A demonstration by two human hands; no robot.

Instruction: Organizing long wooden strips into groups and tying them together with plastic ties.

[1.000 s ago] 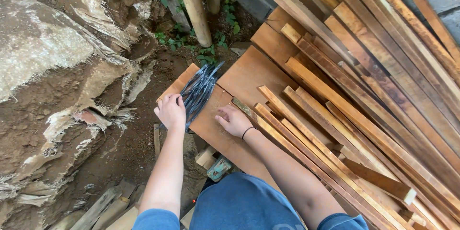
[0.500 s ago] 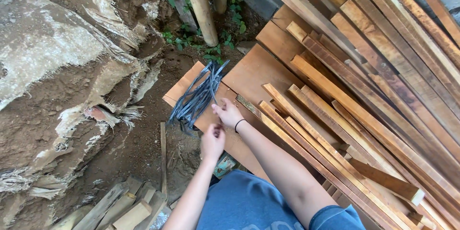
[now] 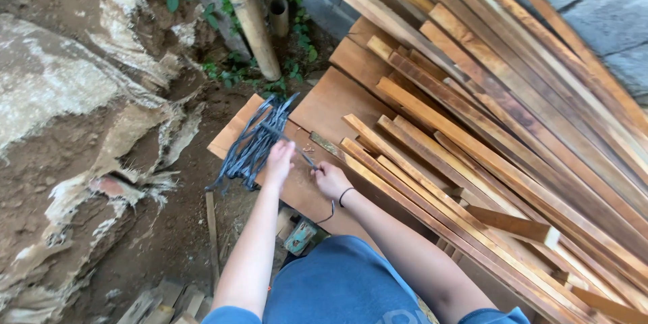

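Observation:
A bundle of dark grey-blue strips [image 3: 253, 145] lies on a flat brown board [image 3: 334, 104]. My left hand [image 3: 279, 163] rests on the bundle's near end, fingers curled among the strips. My right hand [image 3: 330, 179], with a black band on the wrist, pinches one thin dark strip [image 3: 305, 160] that runs from the bundle and trails down past the wrist. The two hands are close together above the board's near edge.
A big stack of long wooden slats [image 3: 513, 135] leans at the right against a grey block wall [image 3: 594, 7]. A bamboo post [image 3: 246, 17] stands behind the board. Torn sacking over bare earth [image 3: 81, 115] fills the left. Small wood offcuts [image 3: 162, 304] lie by my knee.
My left hand came back from the bundle's left side to its near end. My right hand slid toward it and took hold of a single strip. The bundle shifted slightly.

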